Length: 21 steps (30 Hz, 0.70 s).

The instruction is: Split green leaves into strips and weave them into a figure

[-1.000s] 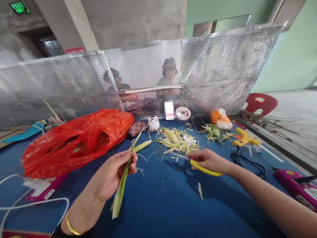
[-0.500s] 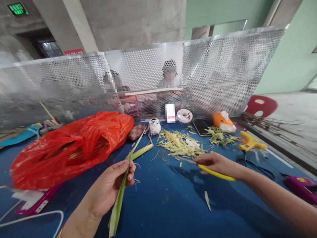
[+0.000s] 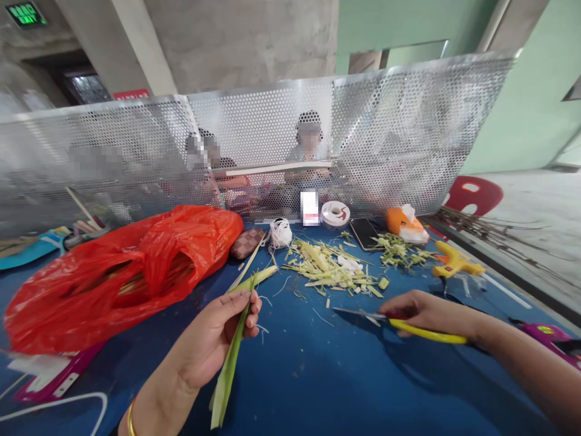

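Left hand [image 3: 211, 336]: pinching a long, flat, ribbed green leaf strip [image 3: 227, 384], lower frame, left of centre. Right hand [image 3: 422, 315]: grasping metal-bladed scissors [image 3: 429, 332], yellow-handled, right of centre. Centre: thin, pale trimmings [image 3: 324, 260]. Left: crinkled, glossy plastic bag [image 3: 72, 275].

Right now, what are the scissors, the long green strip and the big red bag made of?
The scissors: grey blades, likely metal by their dull sheen; smooth yellow handles, probably plastic. The green strip: seemingly plant leaf, matte, creased lengthwise, paler toward its bottom. The red bag: very likely thin plastic, glossy, crinkled.
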Available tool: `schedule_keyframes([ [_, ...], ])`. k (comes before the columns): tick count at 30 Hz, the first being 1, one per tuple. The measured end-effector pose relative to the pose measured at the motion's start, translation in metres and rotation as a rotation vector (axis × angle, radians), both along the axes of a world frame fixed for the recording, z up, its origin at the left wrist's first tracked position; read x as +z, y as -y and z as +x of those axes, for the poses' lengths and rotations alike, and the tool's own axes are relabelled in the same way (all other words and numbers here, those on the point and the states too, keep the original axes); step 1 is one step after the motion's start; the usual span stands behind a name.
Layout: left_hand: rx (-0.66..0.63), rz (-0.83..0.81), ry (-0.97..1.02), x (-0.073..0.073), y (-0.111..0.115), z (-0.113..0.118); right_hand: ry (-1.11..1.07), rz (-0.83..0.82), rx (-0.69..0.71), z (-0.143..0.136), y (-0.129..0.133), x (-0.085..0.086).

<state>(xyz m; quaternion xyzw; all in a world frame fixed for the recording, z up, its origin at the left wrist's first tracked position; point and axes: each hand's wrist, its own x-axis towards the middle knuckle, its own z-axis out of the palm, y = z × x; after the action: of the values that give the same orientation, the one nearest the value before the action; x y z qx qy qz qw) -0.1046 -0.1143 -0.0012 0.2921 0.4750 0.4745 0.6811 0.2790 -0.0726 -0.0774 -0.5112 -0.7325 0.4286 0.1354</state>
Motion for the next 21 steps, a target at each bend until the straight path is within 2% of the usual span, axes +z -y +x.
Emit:
schedule_keyframes([
  [3,-0.010,0.015,-0.002,0.003,-0.004,0.003,-0.033,0.071,-0.013,-0.023,-0.022,-0.010],
  [5,-0.020,0.027,-0.003,0.004,-0.008,0.005,-0.062,0.132,-0.109,-0.032,-0.033,-0.015],
  [10,-0.093,0.065,0.006,0.009,-0.024,0.015,-0.104,0.218,-0.140,-0.027,-0.037,-0.007],
  [13,-0.142,0.094,0.019,0.012,-0.038,0.026,0.162,0.416,-0.250,-0.018,-0.031,-0.003],
  [16,-0.169,0.093,0.034,0.014,-0.052,0.040,0.515,0.542,-0.327,-0.014,-0.028,-0.011],
  [19,-0.175,0.048,0.051,0.018,-0.063,0.051,0.714,0.557,-0.269,-0.016,-0.028,-0.015],
  [21,-0.187,0.032,0.057,0.020,-0.068,0.055,0.782,0.554,-0.209,-0.025,-0.027,-0.004],
])
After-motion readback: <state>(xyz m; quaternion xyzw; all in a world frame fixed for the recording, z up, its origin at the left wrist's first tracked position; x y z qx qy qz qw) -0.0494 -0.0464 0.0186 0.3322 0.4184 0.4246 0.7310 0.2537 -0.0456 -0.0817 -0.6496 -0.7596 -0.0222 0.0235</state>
